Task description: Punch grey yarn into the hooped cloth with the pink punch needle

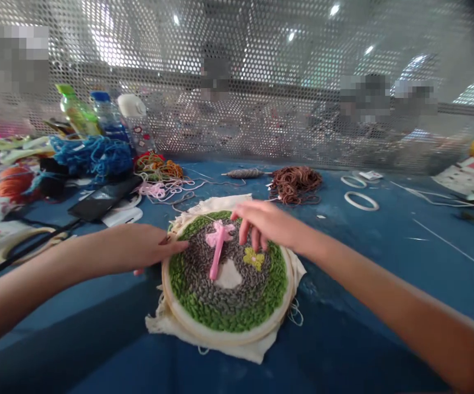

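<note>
A round embroidery hoop with white cloth lies on the table, filled with green and grey looped yarn. On it are a pink flower, a yellow flower and a bare white patch. A pink punch needle lies across the pink flower, touched by neither hand. My left hand grips the hoop's left edge, thumb on top and the other fingers mostly hidden below. Over the upper right of the stitching, my right hand hangs with bent fingers apart and nothing visible in them.
Blue yarn, bottles, a black phone-like slab and another hoop crowd the left. Brown yarn and a grey yarn spindle lie behind the hoop. White rings sit right, before a perforated metal screen.
</note>
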Motion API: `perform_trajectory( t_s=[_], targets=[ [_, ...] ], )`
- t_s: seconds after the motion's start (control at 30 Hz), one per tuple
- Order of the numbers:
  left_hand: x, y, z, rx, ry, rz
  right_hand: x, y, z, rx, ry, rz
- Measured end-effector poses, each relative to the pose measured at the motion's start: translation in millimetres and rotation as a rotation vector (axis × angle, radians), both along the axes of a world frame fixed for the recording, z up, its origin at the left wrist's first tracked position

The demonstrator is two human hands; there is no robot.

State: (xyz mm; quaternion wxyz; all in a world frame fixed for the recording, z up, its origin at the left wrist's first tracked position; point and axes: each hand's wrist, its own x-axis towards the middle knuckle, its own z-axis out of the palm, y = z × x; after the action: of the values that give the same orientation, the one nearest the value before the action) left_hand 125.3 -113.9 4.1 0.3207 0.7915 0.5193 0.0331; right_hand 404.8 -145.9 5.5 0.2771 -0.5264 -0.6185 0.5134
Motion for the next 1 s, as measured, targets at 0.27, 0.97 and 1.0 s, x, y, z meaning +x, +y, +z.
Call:
perform_trajectory(
  t_s=[0.27,0.97,1.0],
  targets=[
    [15,21,-21.9,-0.201,-0.101,0.058,-18,-8,-35.7,-0.394,0.413,0.007],
    [28,-29,-29.6,-0.338,-0.722,0.356,-21,-33,-44.8,0.019,0.548,-0.234],
    [28,-29,-29.5,-0.343,-0.73,0.358,-20,-32,-45.4,0.025,0.554,-0.259]
  ],
)
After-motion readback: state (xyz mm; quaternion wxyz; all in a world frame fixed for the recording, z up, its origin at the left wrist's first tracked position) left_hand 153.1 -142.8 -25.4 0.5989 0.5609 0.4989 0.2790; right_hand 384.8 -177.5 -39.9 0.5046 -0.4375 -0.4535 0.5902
